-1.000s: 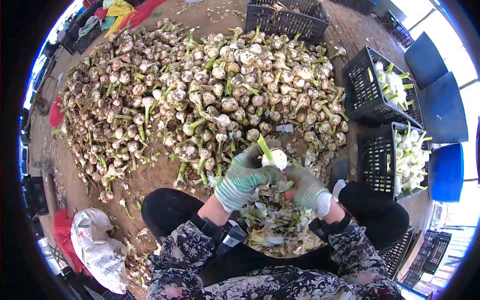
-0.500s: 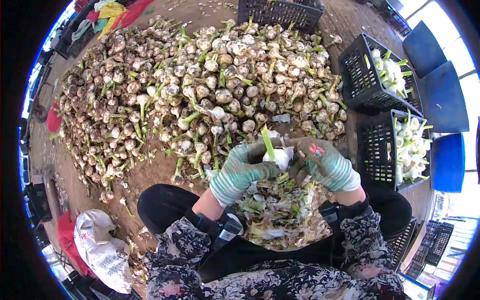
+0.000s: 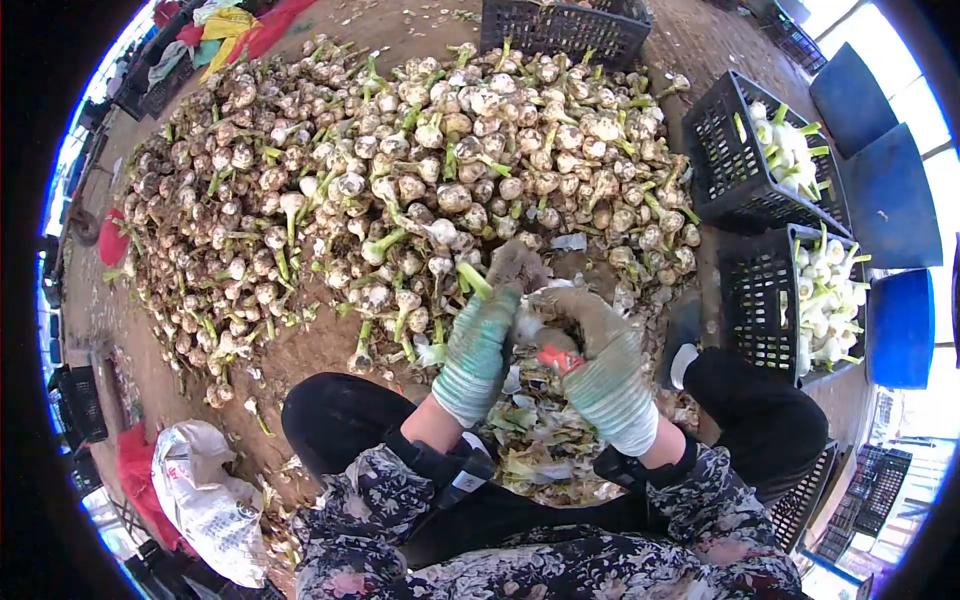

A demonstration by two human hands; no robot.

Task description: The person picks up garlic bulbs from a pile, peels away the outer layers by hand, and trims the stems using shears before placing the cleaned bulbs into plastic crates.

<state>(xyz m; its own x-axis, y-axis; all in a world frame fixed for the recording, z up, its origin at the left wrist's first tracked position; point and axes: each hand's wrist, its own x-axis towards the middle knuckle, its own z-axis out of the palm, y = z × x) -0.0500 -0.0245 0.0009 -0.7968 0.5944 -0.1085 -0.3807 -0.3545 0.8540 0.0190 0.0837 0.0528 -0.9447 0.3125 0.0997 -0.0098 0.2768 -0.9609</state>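
In the head view my left hand point(image 3: 478, 345), in a green-and-white glove with dirty fingertips, is closed round a garlic bulb point(image 3: 527, 324). Its cut green stem point(image 3: 474, 281) sticks out at the upper left of that hand. The bulb is mostly hidden between the gloves. My right hand point(image 3: 600, 365), gloved alike with a red mark, has its fingers curled against the bulb from the right. Below both hands lies a heap of peeled garlic skins and leaf scraps point(image 3: 545, 440).
A wide pile of unpeeled garlic point(image 3: 400, 180) covers the ground ahead. Two black crates, an upper one point(image 3: 725, 165) and a lower one point(image 3: 755, 310), hold white garlic at the right. Another black crate point(image 3: 565, 35) stands behind the pile. A white sack point(image 3: 205, 500) lies at left.
My right hand has moved left and down, turning over so its fingers point up-left. My left hand has rotated upright, and the garlic stem has shifted left and tilted. My right knee has moved outward.
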